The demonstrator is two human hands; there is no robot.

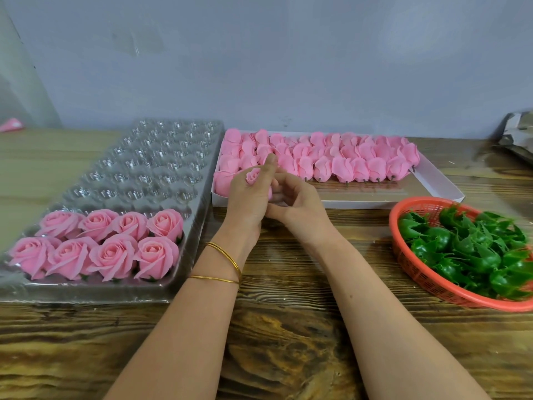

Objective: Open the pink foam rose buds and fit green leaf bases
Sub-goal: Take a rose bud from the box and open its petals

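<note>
A dark-grained wooden surface fills the near view, and two bare forearms reach across it, the left wrist wearing thin gold bangles. Near the middle of the surface, the left hand grips a pink rose bud, its fingers curled round it and the whorl showing at the top. The right hand is close against it with its fingers bent toward the bud's lower side; whether they pinch it cannot be told. To the right is a red mesh basket of green leaf bases. To the left lies a clear plastic tray with eight opened roses at its near end. Behind the hands, a shallow white box holds rows of closed buds. A plain grey-blue wall backs the surface.
</note>
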